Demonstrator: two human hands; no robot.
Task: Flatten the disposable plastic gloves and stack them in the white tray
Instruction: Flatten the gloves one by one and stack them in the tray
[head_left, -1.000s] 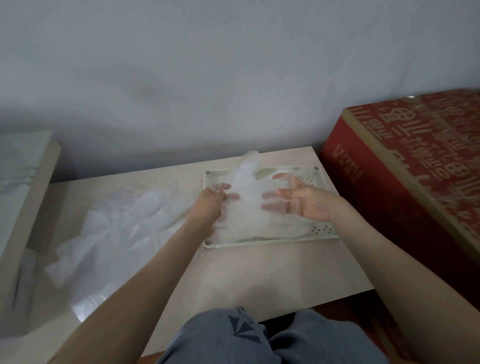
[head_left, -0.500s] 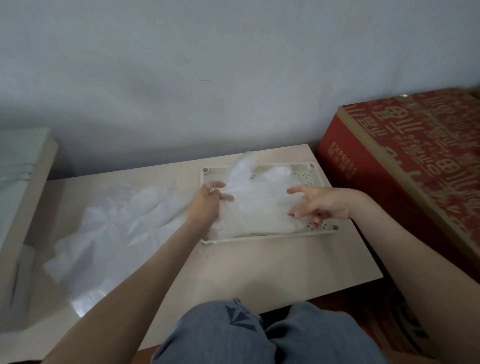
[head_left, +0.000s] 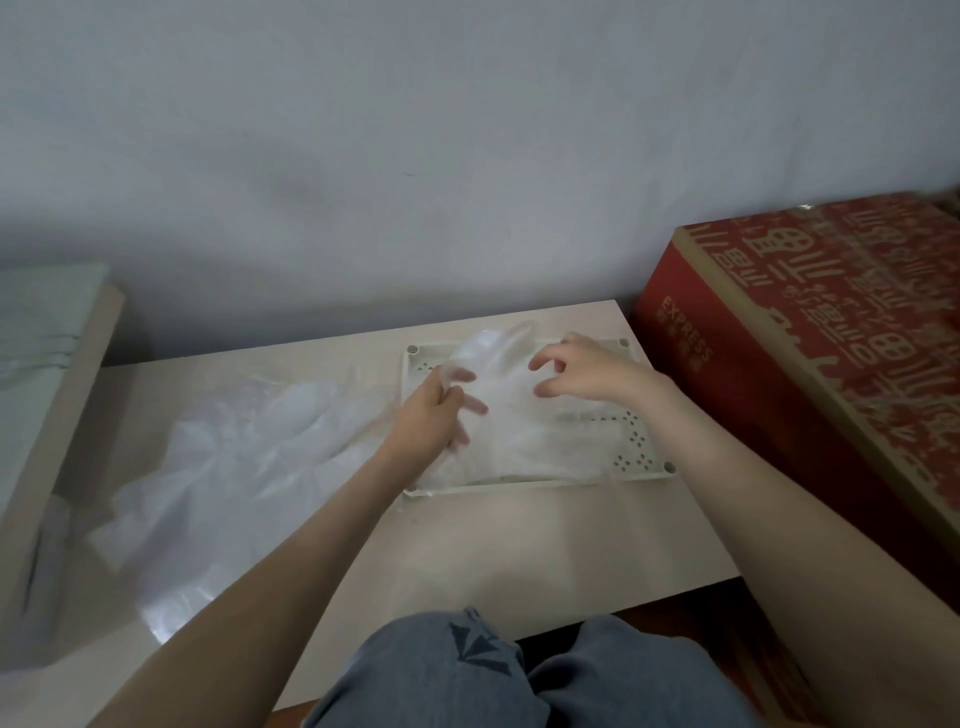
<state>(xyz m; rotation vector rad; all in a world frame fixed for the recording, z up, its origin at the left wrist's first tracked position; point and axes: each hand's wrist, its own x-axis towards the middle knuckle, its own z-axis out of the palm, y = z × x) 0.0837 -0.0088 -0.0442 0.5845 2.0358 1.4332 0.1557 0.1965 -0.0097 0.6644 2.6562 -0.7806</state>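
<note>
Head view: a crinkled translucent glove (head_left: 524, 431) is gripped by the left hand (head_left: 431, 423) over the perforated tray (head_left: 638, 451); at 3 o'clock, the right hand (head_left: 587, 371) is curled, its hold untellable.

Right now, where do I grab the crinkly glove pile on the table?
Probably pinch a raised wrinkle from above, at the right edge of the pile of loose gloves, nearest the white tray. The film lies flat on the table, with no edge to slide under. The left hand is closest but pinches the glove in the tray.
</note>
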